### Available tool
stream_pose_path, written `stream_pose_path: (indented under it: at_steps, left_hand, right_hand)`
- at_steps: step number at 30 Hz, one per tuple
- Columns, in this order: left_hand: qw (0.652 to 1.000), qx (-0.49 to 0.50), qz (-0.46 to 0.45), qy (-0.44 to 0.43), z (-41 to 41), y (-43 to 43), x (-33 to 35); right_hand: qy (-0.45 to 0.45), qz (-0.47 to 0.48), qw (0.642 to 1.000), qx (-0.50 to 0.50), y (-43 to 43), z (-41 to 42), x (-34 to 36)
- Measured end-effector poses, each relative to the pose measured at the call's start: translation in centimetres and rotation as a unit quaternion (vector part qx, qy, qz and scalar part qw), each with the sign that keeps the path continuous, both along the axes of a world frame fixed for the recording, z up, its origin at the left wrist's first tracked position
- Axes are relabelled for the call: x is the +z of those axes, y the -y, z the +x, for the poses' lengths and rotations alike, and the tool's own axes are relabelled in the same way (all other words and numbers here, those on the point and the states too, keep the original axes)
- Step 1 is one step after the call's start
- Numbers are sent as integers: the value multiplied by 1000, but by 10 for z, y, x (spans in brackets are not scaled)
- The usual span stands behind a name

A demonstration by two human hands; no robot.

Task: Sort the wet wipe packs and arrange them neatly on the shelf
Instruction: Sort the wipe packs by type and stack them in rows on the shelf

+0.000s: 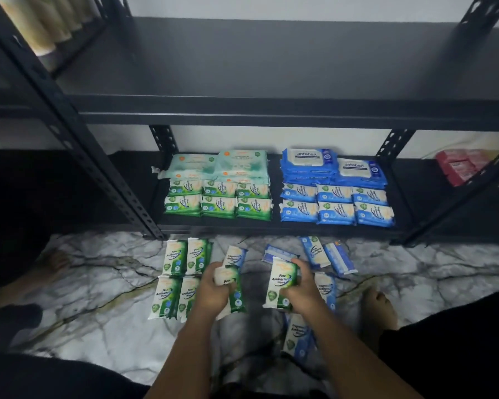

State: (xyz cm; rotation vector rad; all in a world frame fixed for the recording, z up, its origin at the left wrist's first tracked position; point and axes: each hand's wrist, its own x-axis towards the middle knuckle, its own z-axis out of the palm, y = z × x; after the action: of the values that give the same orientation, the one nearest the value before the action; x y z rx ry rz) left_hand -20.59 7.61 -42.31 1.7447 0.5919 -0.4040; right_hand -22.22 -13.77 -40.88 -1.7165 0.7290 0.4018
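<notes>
Two hands work just above a marbled floor (98, 283), seen from the person's own head. The left hand (213, 289) is curled round one green pack (236, 295). The right hand (301, 292) is clamped on a second green pack (280, 283), label facing up. Both packs look picked out from among the loose blue packs (298, 338) scattered around the right hand. They are probably meant to join the four green packs (179, 277) squared up just to the left, so the colours stay apart.

Farther on, the bottom shelf (406, 191) already holds sorted stock: green rows (218, 200) on the left, blue rows (336, 203) on the right, a gap between. Behind them lie stacked larger pale packs (219, 165) and blue Antabax packs (329, 168). Red packs (458, 165) sit far right.
</notes>
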Motion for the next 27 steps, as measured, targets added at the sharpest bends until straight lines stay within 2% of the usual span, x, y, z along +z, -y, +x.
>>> stream_pose_path:
  at_steps: [10,22,25,27]
  left_hand:
    - [991,-44,120,42,35,-14,-23]
    - [969,-112,211,54,112,0,-105]
    - [968,-119,214,46,111,11,-119]
    - [972,-148,177,48,104,27,-120]
  right_hand:
    - [-31,39,999,-20,-9,28,-28]
    - [-58,34,998,17,-7,90,-106]
    - [-70,31,997,4,1,104,-114]
    - [-68,22,997,-15,7,111,-119]
